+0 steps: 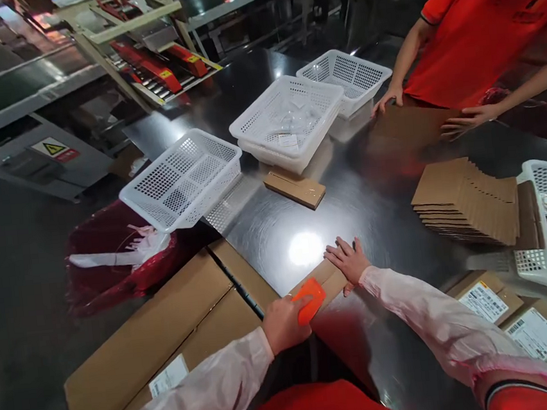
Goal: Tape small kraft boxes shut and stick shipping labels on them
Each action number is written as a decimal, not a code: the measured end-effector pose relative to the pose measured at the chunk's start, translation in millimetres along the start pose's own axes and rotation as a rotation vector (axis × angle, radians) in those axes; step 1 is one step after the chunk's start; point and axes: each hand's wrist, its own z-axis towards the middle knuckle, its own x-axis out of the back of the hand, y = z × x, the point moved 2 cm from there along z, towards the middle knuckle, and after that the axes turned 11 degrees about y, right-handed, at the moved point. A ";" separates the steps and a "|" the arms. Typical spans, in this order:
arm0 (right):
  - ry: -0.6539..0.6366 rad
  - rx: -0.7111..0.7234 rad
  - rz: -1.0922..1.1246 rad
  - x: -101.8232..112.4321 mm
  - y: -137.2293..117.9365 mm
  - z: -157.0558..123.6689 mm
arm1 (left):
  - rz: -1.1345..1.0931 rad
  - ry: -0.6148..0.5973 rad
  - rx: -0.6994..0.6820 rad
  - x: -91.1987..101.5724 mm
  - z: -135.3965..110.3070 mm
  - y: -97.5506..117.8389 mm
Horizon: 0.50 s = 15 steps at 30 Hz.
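Observation:
My left hand (283, 323) is closed round an orange plastic scraper (310, 298), its edge pressed on a flat brown cardboard piece (327, 276) lying on the shiny dark table (276, 230). My right hand (349, 261) lies flat on that same cardboard piece, fingers stretched out and apart. Both of my sleeves are pale pink.
A large cardboard box (170, 337) stands at my left. White perforated baskets (184, 178) (289, 119) (345, 75) sit further back, and a small flat brown box (295, 189) lies near them. A stack of cardboard blanks (467, 202) lies at right. A person in orange (482, 17) presses both hands on cardboard.

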 end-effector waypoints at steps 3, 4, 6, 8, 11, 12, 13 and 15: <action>-0.098 -0.328 0.060 -1.4 -19.7 -4.9 | -0.034 0.048 -0.023 -12.4 -5.5 -14.5; -0.109 -0.403 0.094 -2.4 -26.6 -7.1 | -0.057 0.076 -0.035 -17.7 -8.7 -21.6; -0.043 -0.471 0.102 -4.4 -39.1 -10.8 | -0.113 0.129 -0.091 -29.8 -17.3 -37.7; 0.078 -0.491 0.026 -6.7 -49.4 -13.5 | -0.173 0.165 -0.155 -40.9 -27.5 -52.6; 0.156 -0.492 -0.052 -11.5 -63.2 -14.6 | -0.204 0.168 -0.153 -48.4 -41.1 -64.0; 0.150 -0.507 -0.055 -12.9 -67.5 -14.3 | -0.193 0.159 -0.126 -47.1 -44.4 -63.9; 0.136 -0.523 -0.051 -14.2 -71.9 -13.9 | -0.173 0.143 -0.096 -44.1 -46.9 -61.9; 0.101 -0.559 -0.045 -16.5 -80.7 -12.9 | -0.130 0.088 -0.032 -33.4 -49.5 -54.1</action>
